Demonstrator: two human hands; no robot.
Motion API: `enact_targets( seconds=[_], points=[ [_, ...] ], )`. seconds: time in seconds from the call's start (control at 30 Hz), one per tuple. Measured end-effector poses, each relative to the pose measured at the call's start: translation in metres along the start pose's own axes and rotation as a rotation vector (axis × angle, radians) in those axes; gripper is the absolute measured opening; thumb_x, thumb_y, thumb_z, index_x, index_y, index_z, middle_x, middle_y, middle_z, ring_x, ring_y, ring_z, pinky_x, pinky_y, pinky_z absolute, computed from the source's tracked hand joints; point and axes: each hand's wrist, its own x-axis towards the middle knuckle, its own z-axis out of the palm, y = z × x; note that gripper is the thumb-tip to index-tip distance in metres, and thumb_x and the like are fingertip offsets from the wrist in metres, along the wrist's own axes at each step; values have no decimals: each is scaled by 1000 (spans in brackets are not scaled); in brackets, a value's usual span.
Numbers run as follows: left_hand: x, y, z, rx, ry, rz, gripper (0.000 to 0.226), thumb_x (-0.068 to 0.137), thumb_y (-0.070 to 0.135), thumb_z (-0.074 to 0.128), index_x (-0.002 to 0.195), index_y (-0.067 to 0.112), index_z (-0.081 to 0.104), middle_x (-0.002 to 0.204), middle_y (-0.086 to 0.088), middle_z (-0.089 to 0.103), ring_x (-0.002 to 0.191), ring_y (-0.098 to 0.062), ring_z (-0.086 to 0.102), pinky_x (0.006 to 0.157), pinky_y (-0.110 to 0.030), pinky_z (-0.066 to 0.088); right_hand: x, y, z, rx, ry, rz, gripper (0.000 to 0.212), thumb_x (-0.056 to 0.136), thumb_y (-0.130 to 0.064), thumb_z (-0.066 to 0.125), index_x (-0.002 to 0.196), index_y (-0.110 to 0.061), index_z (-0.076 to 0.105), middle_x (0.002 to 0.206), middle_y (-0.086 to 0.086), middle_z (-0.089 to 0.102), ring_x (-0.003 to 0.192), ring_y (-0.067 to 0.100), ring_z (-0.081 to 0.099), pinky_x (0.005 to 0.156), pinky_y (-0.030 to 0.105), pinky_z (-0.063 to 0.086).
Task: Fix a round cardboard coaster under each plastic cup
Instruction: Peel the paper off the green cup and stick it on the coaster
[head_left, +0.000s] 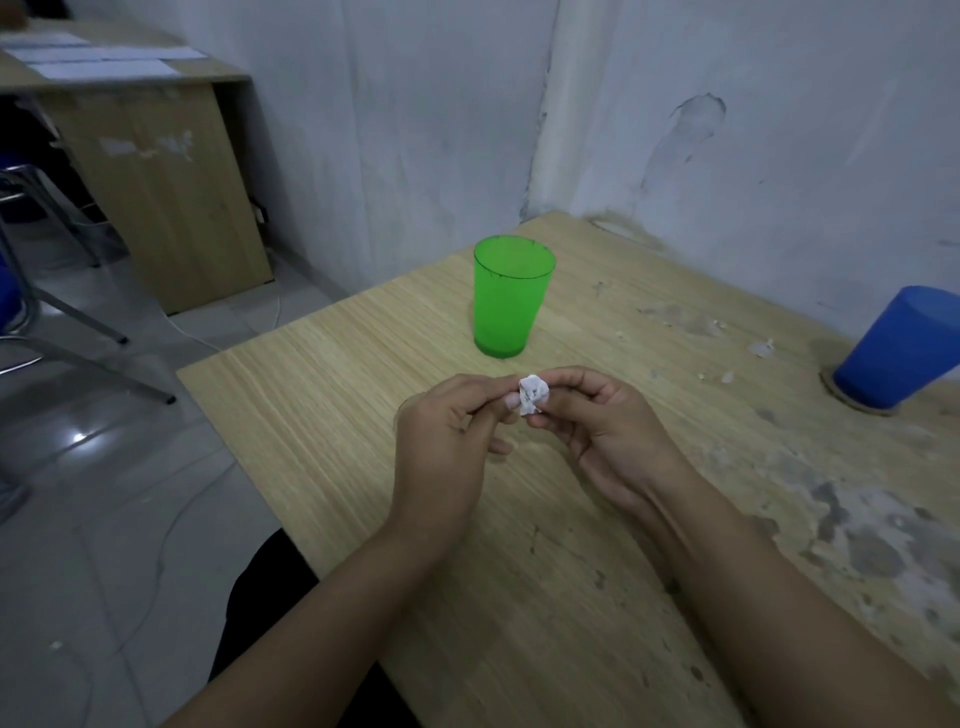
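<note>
1. Both hands meet over the near middle of the tabletop (322, 415): the left hand (441, 441) and right hand (597, 431) pinch a crumpled white wad (532, 395) between curled fingers (566, 382).
2. The green cup (511, 296) stands upright just beyond, with no coaster visible beneath it.
3. Far right, the blue cup (904, 348) sits upside down on a cardboard coaster (862, 408).
4. The wad looks like sticky fixing stuff being readied; next, I judge, comes the green cup's base.

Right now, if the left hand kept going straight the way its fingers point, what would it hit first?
Probably the right hand: the left hand points rightward at it, and both already pinch the white crumpled wad between them.
</note>
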Motion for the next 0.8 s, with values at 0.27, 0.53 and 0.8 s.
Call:
enact_targets(
  seconds=[0.27, 0.53, 0.8],
  points=[
    [5, 1, 8, 193, 77, 110, 14, 81, 12, 72, 94, 15, 75, 84, 8, 72, 78, 1, 65, 69, -8, 46, -1, 6, 4, -61, 144, -151, 9, 71, 6, 65, 76, -1, 66, 69, 5, 73, 65, 13, 68, 63, 19, 55],
    [20, -7, 6, 532, 124, 362, 15, 84, 12, 67, 97, 11, 73, 80, 2, 64, 74, -1, 55, 69, -5, 42, -9, 5, 24, 120, 167, -110, 26, 76, 3, 61, 102, 4, 64, 87, 11, 74, 84, 16, 70, 80, 23, 56],
    [31, 3, 16, 470, -46, 521, 31, 90, 24, 49, 101, 7, 73, 81, -3, 64, 73, -6, 54, 67, -15, 43, -14, -11, 32, 243, 342, -175, 25, 74, 4, 60, 98, 2, 65, 87, 10, 74, 85, 16, 70, 85, 26, 54]
  ],
)
